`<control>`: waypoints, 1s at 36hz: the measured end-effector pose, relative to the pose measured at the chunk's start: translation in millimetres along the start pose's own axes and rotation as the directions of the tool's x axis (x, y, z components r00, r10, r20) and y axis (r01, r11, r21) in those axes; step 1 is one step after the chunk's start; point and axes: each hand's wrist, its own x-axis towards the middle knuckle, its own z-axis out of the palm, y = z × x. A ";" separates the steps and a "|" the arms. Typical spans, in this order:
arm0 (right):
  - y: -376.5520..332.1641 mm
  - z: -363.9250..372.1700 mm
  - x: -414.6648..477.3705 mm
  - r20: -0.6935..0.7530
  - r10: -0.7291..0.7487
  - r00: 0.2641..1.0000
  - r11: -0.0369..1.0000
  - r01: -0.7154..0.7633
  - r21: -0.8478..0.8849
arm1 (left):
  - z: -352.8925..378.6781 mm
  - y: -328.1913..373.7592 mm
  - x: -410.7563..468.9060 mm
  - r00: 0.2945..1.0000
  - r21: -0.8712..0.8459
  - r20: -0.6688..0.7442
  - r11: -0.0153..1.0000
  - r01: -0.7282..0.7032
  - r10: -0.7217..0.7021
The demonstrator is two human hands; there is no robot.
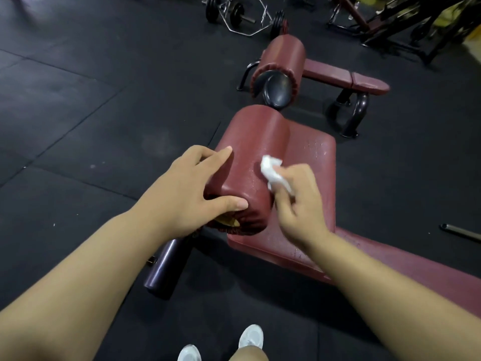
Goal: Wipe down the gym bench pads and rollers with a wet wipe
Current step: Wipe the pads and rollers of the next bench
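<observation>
A: Where is the wet wipe (273,171) sitting?

B: On the near roller (250,152), up on its right flank. It's a crumpled white wad. The right hand (299,201) has it pinched in curled fingers and presses it to the maroon vinyl.

A: And the other hand?

B: The left hand (182,188) lies on the roller's left side, grasping nothing — index finger stretched along the top, thumb straight across the near end, fingers spread.

A: Anything inside anything?

B: Only the roller's cover. Its gathered near end gapes a little, and yellowish filling shows in the opening, right below the left thumb.

A: What is the roller next to?

B: The bench pad (312,162), maroon as well, lies right against its right side. Droplets speckle the pad's far end and the roller near the wipe.

A: Count things for me.

B: One wipe, two hands. Three rollers: the near one, a far roller (282,61) in the same maroon beyond it, and a dark roller (166,267) lower down, close to the floor (78,100) under the left wrist. Two benches — the pad here and a flat bench (346,76) behind the far roller. One hex bar (244,16) with black plates lies on the floor at the top; how many plates I cannot tell. One metal bar (460,231) lies at the right edge, well apart from the pad. Two white shoes (251,336) show at the bottom.
</observation>
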 end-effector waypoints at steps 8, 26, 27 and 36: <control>27.3 4.8 62.1 -0.145 0.584 0.798 0.811 -0.569 0.134 | 2.6 2.8 -4.6 0.999 -0.083 -0.033 0.996 0.014 -0.017; -48.2 -3.4 13.2 -0.007 0.356 0.935 0.920 -0.348 0.182 | -10.0 -13.3 -13.7 0.997 -0.447 -0.004 0.892 0.069 -0.079; -50.7 -1.4 12.0 -0.007 0.329 0.944 0.934 -0.324 0.153 | -8.4 -15.9 -13.6 0.996 -0.426 0.001 0.901 0.085 -0.093; -58.4 0.7 12.3 -0.018 -0.206 0.978 0.954 0.197 -0.226 | 5.9 -26.1 -15.9 0.987 -0.408 0.014 0.900 0.151 -0.159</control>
